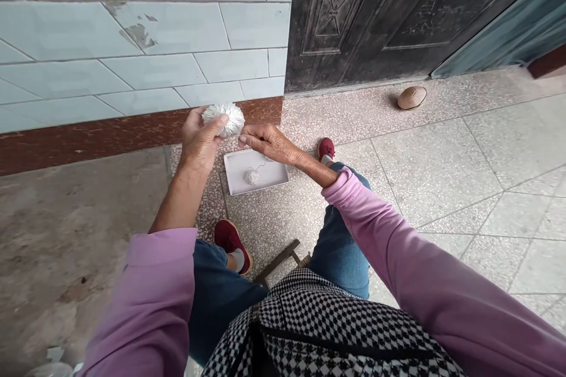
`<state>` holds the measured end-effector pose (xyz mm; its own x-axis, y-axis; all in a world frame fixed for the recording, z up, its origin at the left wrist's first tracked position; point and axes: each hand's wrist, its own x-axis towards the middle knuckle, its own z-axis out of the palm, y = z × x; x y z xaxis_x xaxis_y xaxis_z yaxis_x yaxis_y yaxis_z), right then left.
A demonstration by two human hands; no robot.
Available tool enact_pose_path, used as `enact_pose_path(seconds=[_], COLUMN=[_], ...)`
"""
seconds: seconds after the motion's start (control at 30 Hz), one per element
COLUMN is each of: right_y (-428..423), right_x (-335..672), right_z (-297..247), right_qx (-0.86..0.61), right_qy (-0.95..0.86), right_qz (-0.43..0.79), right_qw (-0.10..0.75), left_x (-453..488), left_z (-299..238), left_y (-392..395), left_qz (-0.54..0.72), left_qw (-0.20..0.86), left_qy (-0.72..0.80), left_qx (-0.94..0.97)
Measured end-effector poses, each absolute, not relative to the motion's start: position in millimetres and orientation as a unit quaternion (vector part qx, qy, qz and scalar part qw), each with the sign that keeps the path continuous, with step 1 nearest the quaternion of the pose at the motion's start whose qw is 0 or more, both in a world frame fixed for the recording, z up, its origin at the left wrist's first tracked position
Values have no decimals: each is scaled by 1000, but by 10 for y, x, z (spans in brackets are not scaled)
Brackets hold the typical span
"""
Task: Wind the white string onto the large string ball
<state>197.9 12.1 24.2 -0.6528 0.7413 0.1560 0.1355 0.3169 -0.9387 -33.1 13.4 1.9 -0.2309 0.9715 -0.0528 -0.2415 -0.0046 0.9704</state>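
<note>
My left hand [201, 140] grips a round white pom-pom [230, 119], with the thumb pressed across its front. The pom-pom has a dense, shaggy surface of short strands. Just right of it, my right hand [269, 142] is closed with thumb and forefinger pinched together close to the pom-pom's edge. Whatever lies in that pinch is too small to make out. Below both hands a shallow pale box [234, 187] rests on the floor. Inside it lie a small white bundle of yarn [253, 175] and a loose strand.
A tiled wall [145, 82] with a brown skirting stands in front, beside a dark panelled door [349, 17]. A brown rounded object [411, 98] sits on the floor by the door. Between my legs shows part of a wooden frame [283, 256]. My red shoes [230, 238] flank the box.
</note>
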Motion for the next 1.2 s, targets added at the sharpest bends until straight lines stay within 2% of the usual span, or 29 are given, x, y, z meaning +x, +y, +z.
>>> enact_pose_path(seconds=[0.2, 0.4, 0.57, 0.93, 1.2], right_y=[182, 326, 365, 433, 356], right_x=[2127, 2193, 2197, 2098, 2071], right_z=[456, 477, 463, 386, 288], right_qx=[-337, -348, -368, -400, -386], right_qy=[-706, -684, -680, -638, -712], right_qz=[517, 486, 486, 538, 486], right_qw=[348, 417, 407, 379, 330], left_x=[-218, -131, -101, -155, -240], left_z=[86, 300, 393, 367, 397], left_y=[94, -83, -158, -127, -95], left_qz=[540, 415, 378, 471, 514], left_qw=[438, 546, 603, 639, 582], left_qy=[546, 499, 445, 358, 384], left_qx=[467, 531, 542, 491, 500])
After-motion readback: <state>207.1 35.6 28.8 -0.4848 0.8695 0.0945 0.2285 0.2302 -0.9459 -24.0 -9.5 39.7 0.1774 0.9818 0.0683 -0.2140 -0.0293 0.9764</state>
